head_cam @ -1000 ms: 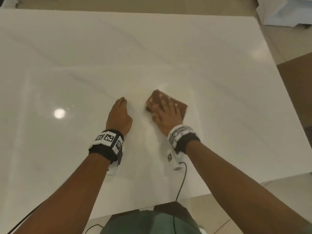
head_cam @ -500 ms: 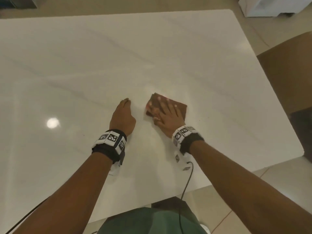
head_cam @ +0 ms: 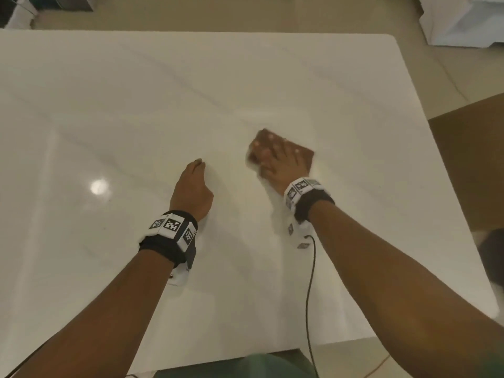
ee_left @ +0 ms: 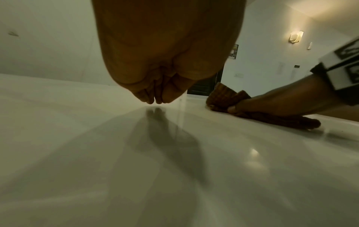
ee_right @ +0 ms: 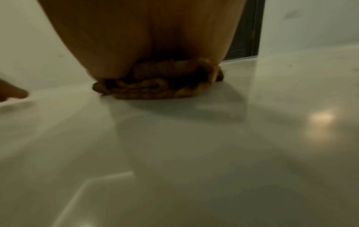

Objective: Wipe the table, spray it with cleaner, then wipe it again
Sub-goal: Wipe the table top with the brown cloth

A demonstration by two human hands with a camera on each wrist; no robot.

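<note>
Both hands are held low over the white table (head_cam: 300, 85). The right hand (head_cam: 281, 166) is laid on the brown cloth (head_cam: 304, 155) with fingers spread and nearly straight; in the left wrist view its thumb is seen pinched against the cloth's edge, so the cloth is pressed down and partly gripped. The left hand (head_cam: 192, 190) is kept beside it, fingers loosely curled with their tips at the surface, and nothing is held in it. The cloth lies right of the table's middle, just beyond the right wrist, its long axis slanted towards the far-left; the right hand is plainly the nearer one, and the left stands a little apart on the cloth's left. A wiping pass is judged to be under way. No spray bottle is seen. A thin black cable (head_cam: 309, 296) hangs from the right wrist across the near edge. Nothing is seen in the cloth's path.
</note>
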